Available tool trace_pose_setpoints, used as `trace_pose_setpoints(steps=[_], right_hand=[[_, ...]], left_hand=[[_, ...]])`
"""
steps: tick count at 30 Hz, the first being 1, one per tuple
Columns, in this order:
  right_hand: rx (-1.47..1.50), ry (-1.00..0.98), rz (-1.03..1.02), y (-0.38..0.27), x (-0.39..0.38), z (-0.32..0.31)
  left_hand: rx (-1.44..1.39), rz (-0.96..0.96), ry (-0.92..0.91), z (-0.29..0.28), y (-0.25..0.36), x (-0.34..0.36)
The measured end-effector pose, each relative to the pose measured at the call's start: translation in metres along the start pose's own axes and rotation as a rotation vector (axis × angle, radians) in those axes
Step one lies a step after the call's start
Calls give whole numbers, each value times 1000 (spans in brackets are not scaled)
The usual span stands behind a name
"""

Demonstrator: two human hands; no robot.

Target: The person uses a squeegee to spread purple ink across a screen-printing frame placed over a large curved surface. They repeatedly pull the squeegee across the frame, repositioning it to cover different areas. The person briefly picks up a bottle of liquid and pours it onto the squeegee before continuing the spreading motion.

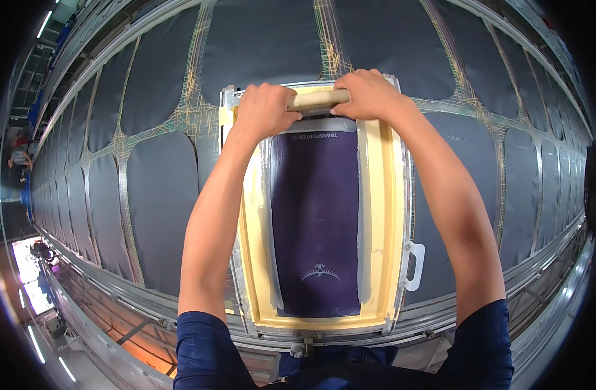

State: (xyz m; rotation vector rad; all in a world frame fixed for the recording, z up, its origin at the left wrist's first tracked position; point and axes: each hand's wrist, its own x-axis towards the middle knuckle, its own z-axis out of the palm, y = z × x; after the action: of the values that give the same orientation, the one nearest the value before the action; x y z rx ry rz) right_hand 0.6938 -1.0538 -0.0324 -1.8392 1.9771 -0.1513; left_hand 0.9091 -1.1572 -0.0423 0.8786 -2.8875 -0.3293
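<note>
A screen-printing frame [384, 260] lies lengthwise in front of me, its inner border covered in yellow tape. Within it is a dark purple mesh [316, 214] with a small pale emblem near its close end and a line of lettering at the far end. Across that far end runs a squeegee [319, 99] with a pale, rounded handle. My left hand [267, 112] wraps round the handle's left end, and my right hand [368, 95] grips its right end. The squeegee's blade is mostly hidden beneath the handle and my fingers.
Dark grey fabric panels [259, 42] cover the long table on all sides, with criss-crossed coloured lines between them. A white handle-shaped bracket [413, 266] juts from the frame's right side. Metal rails [161, 305] run along the table's near edge. A person [20, 153] is at the far left.
</note>
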Motion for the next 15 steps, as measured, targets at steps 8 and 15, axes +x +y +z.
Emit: trace_pose_setpoints(steps=[8,15], right_hand=[[16,64,18,-6,-22,34],[65,116,-45,-66,-158,93]], left_hand=[[10,-24,-28,13,10,-26],[-60,33,6,25,71,-174]])
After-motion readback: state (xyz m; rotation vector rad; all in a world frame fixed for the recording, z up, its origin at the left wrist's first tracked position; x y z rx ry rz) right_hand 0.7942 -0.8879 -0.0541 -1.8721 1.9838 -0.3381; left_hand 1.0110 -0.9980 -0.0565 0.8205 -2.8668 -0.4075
